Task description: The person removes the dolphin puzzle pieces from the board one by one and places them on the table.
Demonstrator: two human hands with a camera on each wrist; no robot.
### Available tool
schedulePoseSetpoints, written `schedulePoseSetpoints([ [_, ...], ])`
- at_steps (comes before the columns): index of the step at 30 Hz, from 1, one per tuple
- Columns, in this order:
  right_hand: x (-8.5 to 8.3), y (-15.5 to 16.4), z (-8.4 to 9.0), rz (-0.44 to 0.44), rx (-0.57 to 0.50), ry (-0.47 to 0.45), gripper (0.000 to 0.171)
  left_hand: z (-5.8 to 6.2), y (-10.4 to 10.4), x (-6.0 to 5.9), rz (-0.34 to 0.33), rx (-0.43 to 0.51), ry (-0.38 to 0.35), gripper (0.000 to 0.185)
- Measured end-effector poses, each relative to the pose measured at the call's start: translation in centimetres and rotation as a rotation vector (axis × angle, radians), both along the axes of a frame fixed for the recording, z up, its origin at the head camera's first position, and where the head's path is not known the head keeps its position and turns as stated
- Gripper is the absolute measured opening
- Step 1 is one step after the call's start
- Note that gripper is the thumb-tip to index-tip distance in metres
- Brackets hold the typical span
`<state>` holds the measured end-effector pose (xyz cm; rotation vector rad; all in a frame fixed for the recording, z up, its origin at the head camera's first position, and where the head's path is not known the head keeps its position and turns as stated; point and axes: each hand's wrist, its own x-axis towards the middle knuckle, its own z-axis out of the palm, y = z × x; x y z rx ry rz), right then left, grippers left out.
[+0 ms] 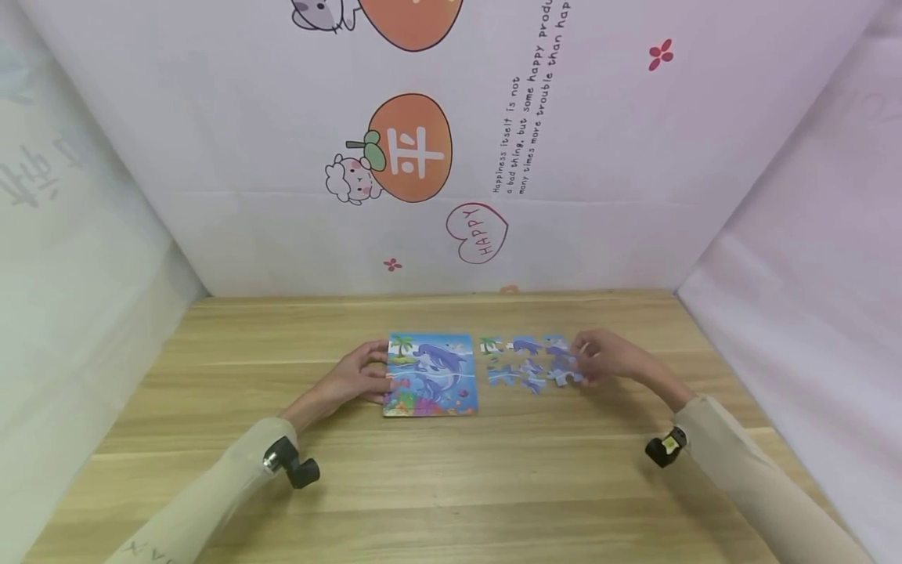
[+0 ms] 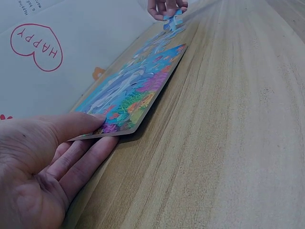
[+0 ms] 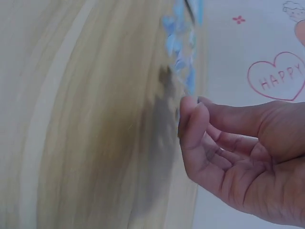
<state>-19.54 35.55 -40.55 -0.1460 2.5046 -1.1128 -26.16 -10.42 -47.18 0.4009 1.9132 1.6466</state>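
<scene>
My left hand [image 1: 355, 374] grips the left edge of a square dolphin picture board [image 1: 431, 376], thumb on the face and fingers under it. The board's near edge stands tilted off the table in the left wrist view, with a shadow below. To its right several jigsaw pieces [image 1: 524, 346] with the same dolphin and palm motif lie in two rows. At their right end my right hand [image 1: 607, 356] pinches a blue puzzle piece [image 2: 172, 22] between thumb and fingertips. Most of that piece is hidden behind the fingers in the right wrist view.
The wooden table [image 1: 437, 486] is bounded at the back by a white printed cloth [image 1: 599, 235], with more cloth at both sides. A small black camera [image 1: 292, 464] sits on the left sleeve and another camera [image 1: 665, 448] on the right.
</scene>
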Motion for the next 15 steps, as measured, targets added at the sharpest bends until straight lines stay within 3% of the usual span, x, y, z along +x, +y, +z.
schedulePoseSetpoints([
  [9, 0.0, -0.4, -1.2, -0.083, 0.114, -0.041, 0.017, 0.3, 0.0, 0.2, 0.003, -0.013, 0.009, 0.083],
  [15, 0.0, -0.8, -0.5, -0.069, 0.264, 0.026, 0.02, 0.1, 0.1, 0.0, 0.005, -0.002, -0.003, 0.08],
])
